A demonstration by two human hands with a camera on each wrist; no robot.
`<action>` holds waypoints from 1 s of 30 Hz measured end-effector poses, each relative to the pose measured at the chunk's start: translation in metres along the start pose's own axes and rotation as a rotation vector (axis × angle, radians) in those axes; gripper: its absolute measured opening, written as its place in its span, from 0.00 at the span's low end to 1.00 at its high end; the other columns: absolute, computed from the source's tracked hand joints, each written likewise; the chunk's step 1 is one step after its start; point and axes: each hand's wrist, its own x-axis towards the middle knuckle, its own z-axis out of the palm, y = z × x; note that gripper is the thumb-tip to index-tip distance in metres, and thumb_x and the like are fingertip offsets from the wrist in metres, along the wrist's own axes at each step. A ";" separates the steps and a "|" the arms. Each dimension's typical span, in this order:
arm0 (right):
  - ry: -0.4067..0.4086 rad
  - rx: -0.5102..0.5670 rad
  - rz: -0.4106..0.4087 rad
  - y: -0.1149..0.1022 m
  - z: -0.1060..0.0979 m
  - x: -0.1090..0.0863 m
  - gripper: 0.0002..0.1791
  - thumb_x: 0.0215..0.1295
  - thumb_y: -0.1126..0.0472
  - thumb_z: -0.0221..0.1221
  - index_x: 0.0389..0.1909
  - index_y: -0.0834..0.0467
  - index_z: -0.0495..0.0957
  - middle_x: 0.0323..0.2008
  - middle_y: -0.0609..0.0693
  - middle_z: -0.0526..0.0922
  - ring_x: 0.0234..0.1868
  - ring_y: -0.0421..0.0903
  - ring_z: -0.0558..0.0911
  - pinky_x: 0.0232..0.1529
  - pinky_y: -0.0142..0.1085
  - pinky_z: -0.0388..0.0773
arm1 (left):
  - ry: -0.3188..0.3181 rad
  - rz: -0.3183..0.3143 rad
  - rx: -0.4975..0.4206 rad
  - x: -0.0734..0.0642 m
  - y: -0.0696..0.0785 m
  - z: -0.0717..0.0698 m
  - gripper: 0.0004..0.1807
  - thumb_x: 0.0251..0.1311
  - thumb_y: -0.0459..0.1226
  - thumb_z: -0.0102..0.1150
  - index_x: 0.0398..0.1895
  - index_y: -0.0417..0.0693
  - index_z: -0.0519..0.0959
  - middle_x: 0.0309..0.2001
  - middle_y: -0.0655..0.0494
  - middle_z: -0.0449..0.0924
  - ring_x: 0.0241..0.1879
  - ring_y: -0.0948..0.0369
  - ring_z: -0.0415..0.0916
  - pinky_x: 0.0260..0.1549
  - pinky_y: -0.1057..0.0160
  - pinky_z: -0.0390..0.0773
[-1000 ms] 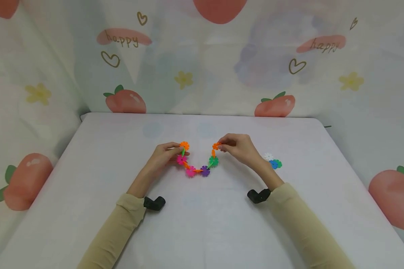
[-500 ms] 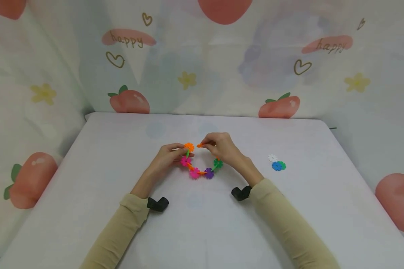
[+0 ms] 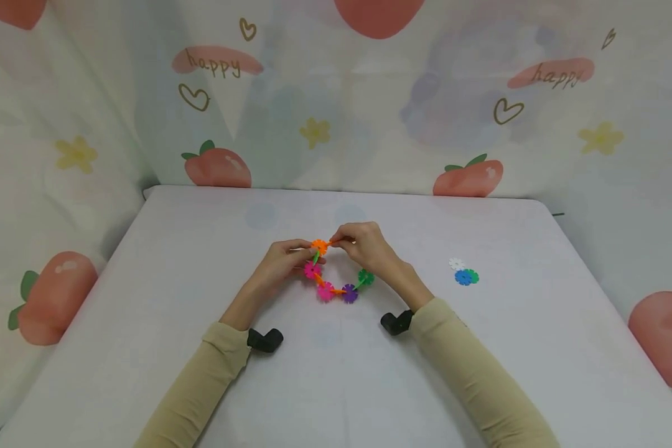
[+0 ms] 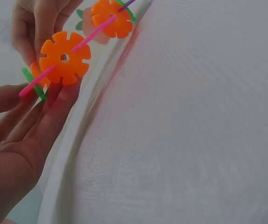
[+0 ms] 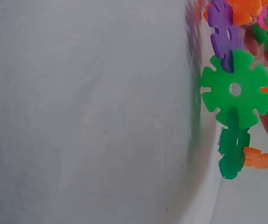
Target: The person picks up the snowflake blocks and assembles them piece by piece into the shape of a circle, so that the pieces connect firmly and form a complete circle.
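Note:
Notched plastic snowflake discs, slotted together edge to edge, form a curved chain in the head view. Its left end has an orange disc, with pink discs along the bottom. A purple disc and a green disc follow on the right. My left hand holds the left end between thumb and fingers, near a light green disc. My right hand pinches the orange disc at the other end, which meets the left orange disc's edge. My right fingers mostly hide that held disc.
To the right on the white table lie a loose white disc, a blue disc and a green disc, close together. A printed curtain hangs behind the table's far edge.
My right hand has moved left with its end of the chain, bringing it to the left end. The chain has gone from a U shape to a near ring. My left hand holds almost still.

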 end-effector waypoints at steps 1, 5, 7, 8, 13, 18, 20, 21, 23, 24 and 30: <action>0.004 -0.003 -0.006 0.000 0.000 -0.001 0.03 0.63 0.73 0.68 0.33 0.63 0.88 0.34 0.55 0.91 0.36 0.51 0.90 0.42 0.41 0.88 | 0.006 0.007 0.006 0.000 -0.001 0.000 0.14 0.73 0.38 0.58 0.52 0.35 0.82 0.44 0.41 0.89 0.40 0.61 0.86 0.43 0.66 0.85; 0.017 -0.015 -0.034 -0.002 0.002 -0.001 0.04 0.64 0.74 0.66 0.32 0.65 0.87 0.34 0.56 0.90 0.36 0.51 0.90 0.42 0.41 0.88 | 0.025 0.037 0.002 0.000 -0.002 0.002 0.14 0.74 0.35 0.57 0.54 0.34 0.82 0.41 0.41 0.90 0.36 0.62 0.87 0.43 0.69 0.84; 0.017 -0.029 -0.053 -0.004 0.002 -0.002 0.04 0.64 0.75 0.65 0.32 0.65 0.86 0.33 0.56 0.90 0.36 0.51 0.90 0.42 0.41 0.88 | 0.031 0.050 -0.010 0.000 -0.003 0.004 0.14 0.74 0.33 0.56 0.55 0.33 0.81 0.41 0.41 0.90 0.33 0.63 0.88 0.43 0.69 0.85; 0.013 -0.038 -0.062 -0.005 0.003 -0.001 0.04 0.65 0.75 0.65 0.31 0.66 0.86 0.33 0.56 0.90 0.36 0.51 0.90 0.42 0.40 0.88 | 0.032 0.055 -0.022 0.000 -0.003 0.005 0.15 0.73 0.33 0.56 0.56 0.32 0.81 0.40 0.40 0.90 0.32 0.62 0.89 0.43 0.69 0.85; -0.016 -0.070 -0.089 -0.008 0.003 0.000 0.04 0.66 0.75 0.63 0.32 0.66 0.85 0.33 0.56 0.90 0.37 0.51 0.89 0.42 0.40 0.88 | 0.031 0.064 -0.061 -0.001 -0.003 0.007 0.16 0.73 0.33 0.57 0.57 0.31 0.81 0.39 0.39 0.89 0.28 0.60 0.89 0.43 0.67 0.86; -0.023 -0.020 -0.054 -0.003 0.000 0.000 0.06 0.65 0.74 0.65 0.41 0.68 0.86 0.39 0.59 0.90 0.40 0.52 0.90 0.44 0.41 0.88 | 0.010 0.046 -0.073 0.000 -0.004 0.008 0.15 0.76 0.33 0.53 0.56 0.31 0.78 0.45 0.35 0.88 0.36 0.54 0.91 0.44 0.70 0.84; -0.015 0.004 -0.021 0.000 -0.005 -0.002 0.10 0.65 0.74 0.65 0.46 0.68 0.86 0.42 0.60 0.90 0.41 0.52 0.90 0.44 0.42 0.88 | -0.004 0.033 -0.061 0.001 -0.003 0.007 0.14 0.77 0.34 0.51 0.56 0.32 0.75 0.49 0.35 0.87 0.41 0.52 0.90 0.44 0.70 0.83; -0.008 0.011 -0.002 0.002 -0.008 -0.003 0.11 0.65 0.74 0.65 0.48 0.67 0.85 0.43 0.60 0.90 0.41 0.52 0.90 0.45 0.42 0.88 | -0.006 0.020 -0.054 0.001 -0.003 0.006 0.14 0.77 0.35 0.50 0.55 0.33 0.74 0.50 0.35 0.86 0.42 0.51 0.90 0.45 0.70 0.83; 0.004 0.005 0.036 0.004 -0.017 -0.008 0.12 0.66 0.73 0.65 0.50 0.66 0.85 0.45 0.59 0.90 0.41 0.51 0.89 0.44 0.43 0.87 | -0.014 -0.007 -0.046 0.001 -0.001 0.004 0.14 0.79 0.37 0.48 0.55 0.33 0.73 0.52 0.35 0.85 0.44 0.50 0.90 0.43 0.69 0.84; 0.005 -0.007 0.054 0.005 -0.021 -0.011 0.12 0.67 0.71 0.65 0.50 0.65 0.85 0.45 0.58 0.90 0.41 0.51 0.89 0.44 0.43 0.87 | -0.009 -0.026 -0.041 0.001 0.000 0.002 0.15 0.79 0.38 0.48 0.55 0.34 0.72 0.52 0.35 0.85 0.44 0.50 0.90 0.44 0.69 0.84; -0.002 -0.080 0.132 0.012 -0.048 -0.038 0.10 0.69 0.68 0.64 0.49 0.63 0.87 0.44 0.55 0.90 0.41 0.49 0.88 0.44 0.44 0.87 | 0.023 -0.129 0.058 0.000 0.007 -0.004 0.23 0.76 0.48 0.54 0.57 0.36 0.74 0.49 0.43 0.83 0.40 0.59 0.86 0.40 0.70 0.83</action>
